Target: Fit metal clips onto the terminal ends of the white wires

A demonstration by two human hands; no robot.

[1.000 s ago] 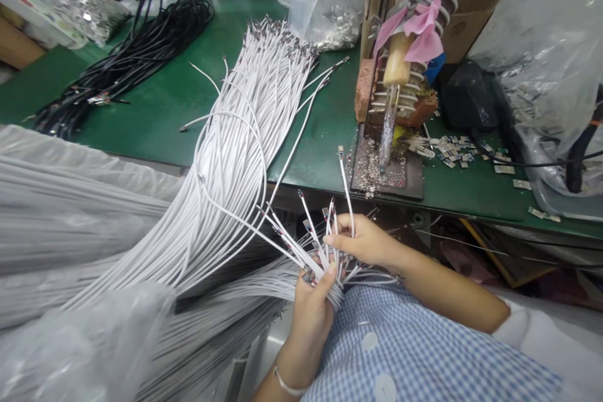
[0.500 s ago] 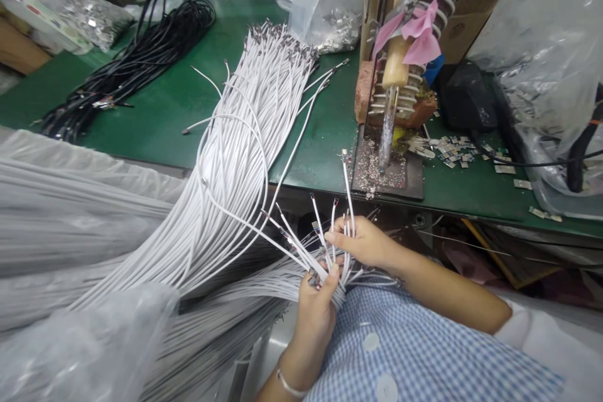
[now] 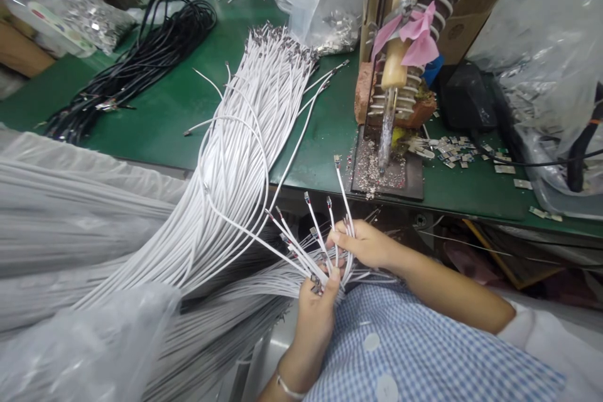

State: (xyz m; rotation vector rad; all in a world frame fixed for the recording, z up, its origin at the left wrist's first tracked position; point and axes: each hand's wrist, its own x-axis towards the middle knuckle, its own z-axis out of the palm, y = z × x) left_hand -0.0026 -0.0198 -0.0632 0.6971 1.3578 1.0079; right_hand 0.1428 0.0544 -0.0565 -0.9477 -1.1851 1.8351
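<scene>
Above my lap, my left hand [image 3: 319,304] is closed around several white cables [image 3: 301,254], whose ends fan upward with small metal connectors on their tips. My right hand [image 3: 365,242] pinches other white cable ends of the same bunch, just above and to the right of my left thumb. One cable [image 3: 343,191] stands taller than the rest, its connector near the bench edge. Behind my hands, many more cables run off to the left. Parts of my fingers are hidden by the cables.
A thick bundle of white cables [image 3: 264,107] hangs over the green bench [image 3: 155,132]. Black cables [image 3: 141,56] lie at the left. A wooden-handled soldering iron [image 3: 394,69] stands upright in front of me, with loose connectors [image 3: 455,151] and a plastic bag [image 3: 546,44] to its right.
The fanned cable ends have shifted slightly left, and their connectors have turned a little. Both hands keep their hold and have barely moved.
</scene>
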